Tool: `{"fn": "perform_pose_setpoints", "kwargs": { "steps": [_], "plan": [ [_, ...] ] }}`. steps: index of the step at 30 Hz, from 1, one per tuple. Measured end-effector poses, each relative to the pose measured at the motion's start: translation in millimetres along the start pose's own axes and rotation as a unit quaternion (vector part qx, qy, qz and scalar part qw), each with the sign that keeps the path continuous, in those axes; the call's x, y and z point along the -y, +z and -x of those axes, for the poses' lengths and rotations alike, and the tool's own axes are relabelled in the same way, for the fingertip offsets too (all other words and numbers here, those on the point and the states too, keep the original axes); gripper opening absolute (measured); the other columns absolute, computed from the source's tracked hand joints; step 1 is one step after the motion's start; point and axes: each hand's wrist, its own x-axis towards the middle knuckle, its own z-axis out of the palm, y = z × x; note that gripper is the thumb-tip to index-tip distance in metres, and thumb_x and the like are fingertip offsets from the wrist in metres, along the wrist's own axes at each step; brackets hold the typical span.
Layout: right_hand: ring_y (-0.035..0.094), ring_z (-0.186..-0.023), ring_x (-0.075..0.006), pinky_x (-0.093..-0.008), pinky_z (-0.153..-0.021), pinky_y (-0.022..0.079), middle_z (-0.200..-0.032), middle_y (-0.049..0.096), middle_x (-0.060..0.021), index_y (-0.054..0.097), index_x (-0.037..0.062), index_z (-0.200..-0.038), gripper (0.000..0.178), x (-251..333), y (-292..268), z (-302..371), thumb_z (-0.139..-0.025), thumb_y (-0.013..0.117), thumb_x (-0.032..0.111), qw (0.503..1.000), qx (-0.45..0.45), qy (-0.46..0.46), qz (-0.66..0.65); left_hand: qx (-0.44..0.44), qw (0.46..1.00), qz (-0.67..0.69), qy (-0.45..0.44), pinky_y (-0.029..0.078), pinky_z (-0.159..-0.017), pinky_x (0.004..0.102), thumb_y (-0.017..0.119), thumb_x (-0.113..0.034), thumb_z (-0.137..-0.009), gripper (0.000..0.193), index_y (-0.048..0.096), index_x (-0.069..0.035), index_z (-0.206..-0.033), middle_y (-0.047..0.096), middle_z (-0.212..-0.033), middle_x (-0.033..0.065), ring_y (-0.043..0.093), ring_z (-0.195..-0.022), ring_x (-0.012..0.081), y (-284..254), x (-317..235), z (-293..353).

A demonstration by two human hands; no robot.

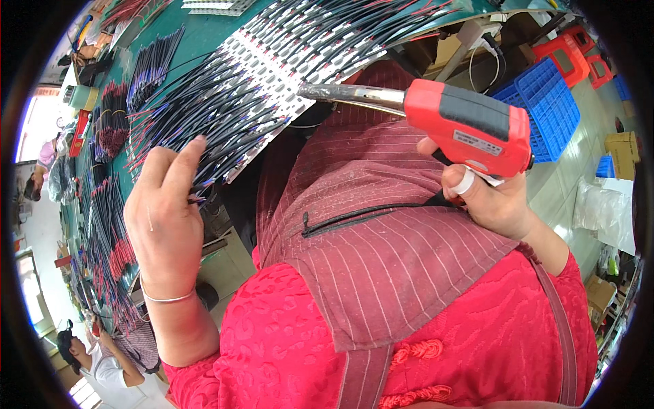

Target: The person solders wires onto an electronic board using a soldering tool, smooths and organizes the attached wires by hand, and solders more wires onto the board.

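Note:
My right hand [492,196] grips a red heat gun [470,126] with a long metal nozzle [351,94] that points left toward a row of small white parts with thin black and red wires [225,102] laid on the green table [197,34]. My left hand [165,217], with a thin bracelet at the wrist, lies on the near ends of those wires, fingers spread and pressing them down. A striped dark red apron covers my front between the two hands.
Bundles of black and red wires [112,123] lie along the table's left side. Blue plastic crates [545,102] and a red stool [565,58] stand on the floor at right, with cardboard boxes [620,146] beyond. Another person [95,361] sits at lower left.

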Motion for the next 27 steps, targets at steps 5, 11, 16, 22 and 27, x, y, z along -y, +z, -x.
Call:
{"fn": "perform_pose_setpoints", "kwargs": {
  "steps": [5, 11, 16, 22, 27],
  "plan": [
    [0.065, -0.109, -0.0179, -0.0328, -0.093, 0.053, -0.117, 0.069, -0.0114, 0.058, 0.0004, -0.131, 0.04, -1.6, 0.6, -2.2, -0.092, 0.069, -0.001, 0.999, -0.013, -0.012, -0.027, -0.021, 0.998, -0.026, -0.044, 0.05, -0.068, 0.0393, 0.053, 0.018, -0.068, 0.055, 0.069, -0.007, -0.114, 0.056, -0.086, 0.0113, 0.063, -0.075, 0.0286, -4.8, 16.9, 4.0],
    [0.064, -0.088, -0.0114, -0.0258, -0.073, 0.054, -0.12, 0.067, -0.0149, 0.057, -0.0006, -0.131, 0.037, -1.7, -1.7, -3.6, -0.095, 0.065, 0.002, 0.998, -0.02, 0.009, -0.057, -0.076, 0.996, 0.028, -0.042, 0.052, -0.07, 0.0372, 0.05, 0.02, -0.069, 0.062, 0.065, -0.008, -0.124, 0.061, -0.09, 0.0115, 0.069, -0.082, 0.0255, 1.0, 25.5, 3.6],
    [0.056, -0.07, -0.0091, -0.0259, -0.06, 0.049, -0.11, 0.065, -0.0135, 0.056, -0.0024, -0.125, 0.038, -0.8, 5.0, -16.9, -0.097, 0.065, 0.021, 0.998, -0.06, -0.008, -0.028, -0.08, 0.99, 0.047, -0.102, 0.053, -0.077, 0.04, 0.067, -0.011, -0.092, 0.033, 0.063, -0.009, -0.125, 0.07, -0.103, 0.0166, 0.068, -0.092, 0.0351, 11.7, 44.8, 3.3],
    [0.053, -0.065, -0.0089, -0.0274, -0.057, 0.049, -0.122, 0.062, -0.0164, 0.051, -0.0008, -0.129, 0.038, 0.7, 5.3, -45.0, -0.1, 0.062, 0.02, 0.997, -0.068, -0.014, -0.042, 0.004, 0.953, 0.163, -0.256, 0.046, -0.065, 0.0331, 0.067, -0.006, -0.088, 0.042, 0.059, -0.007, -0.129, 0.057, -0.078, 0.0068, 0.054, -0.066, 0.0191, 9.5, 89.2, 16.0],
    [0.05, -0.063, -0.007, -0.0247, -0.054, 0.045, -0.121, 0.062, -0.0141, 0.053, -0.0007, -0.127, 0.04, -0.7, -3.7, -76.4, -0.099, 0.064, 0.027, 0.992, -0.109, -0.039, -0.057, 0.004, 0.844, 0.403, -0.355, 0.037, -0.067, 0.0186, 0.053, 0.001, -0.087, 0.054, 0.051, -0.003, -0.141, 0.055, -0.103, -0.0019, 0.042, -0.075, 0.0033, 0.5, 124.6, 7.5]
  ]
}}
